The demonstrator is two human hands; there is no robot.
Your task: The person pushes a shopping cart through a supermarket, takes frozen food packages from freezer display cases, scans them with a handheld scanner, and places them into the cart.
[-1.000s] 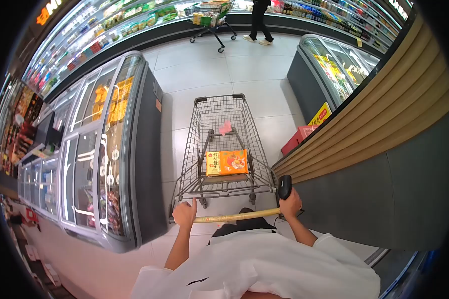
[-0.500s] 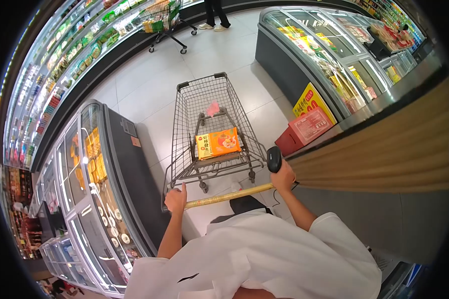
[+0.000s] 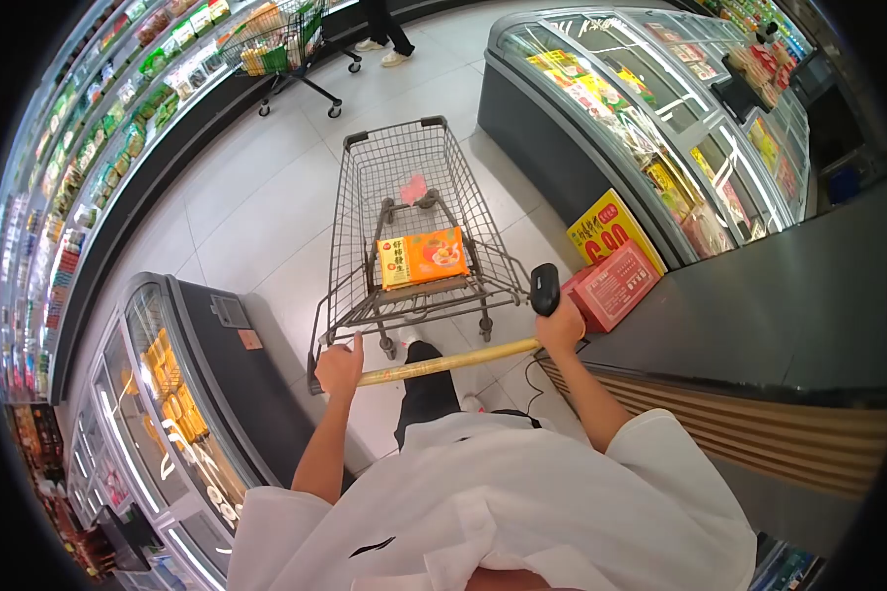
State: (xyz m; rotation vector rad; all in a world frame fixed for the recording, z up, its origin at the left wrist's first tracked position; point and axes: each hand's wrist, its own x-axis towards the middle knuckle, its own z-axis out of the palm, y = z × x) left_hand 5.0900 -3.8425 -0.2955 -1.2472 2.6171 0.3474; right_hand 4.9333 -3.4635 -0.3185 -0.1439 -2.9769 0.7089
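A wire shopping cart (image 3: pixel 345 212) stands straight in front of me. My left hand (image 3: pixel 340 368) is closed round the left end of its yellow handle (image 3: pixel 443 362), thumb pointing forward. My right hand (image 3: pixel 562 327) is closed at the handle's right end. A black rounded object (image 3: pixel 544 288) sits at the top of that hand; whether it is held or fixed there I cannot tell. An orange and yellow food packet (image 3: pixel 424 258) lies in the near part of the cart. Farther forward shows a small pink item (image 3: pixel 413 188), its kind unclear.
Glass-topped freezers stand at left (image 3: pixel 251 360) and right (image 3: pixel 522 118). A red box (image 3: pixel 618 286) and yellow price sign (image 3: pixel 601 229) are on the dark counter (image 3: pixel 759 305) beside my right hand. Ahead, another cart (image 3: pixel 291 49) and a person's legs (image 3: pixel 382 30) are near lit shelves (image 3: pixel 108 148).
I have moved forward with the cart, both hands still on its handle. The right-hand counter and left freezer have come nearer. The person ahead has shifted left in view, along with the other cart.
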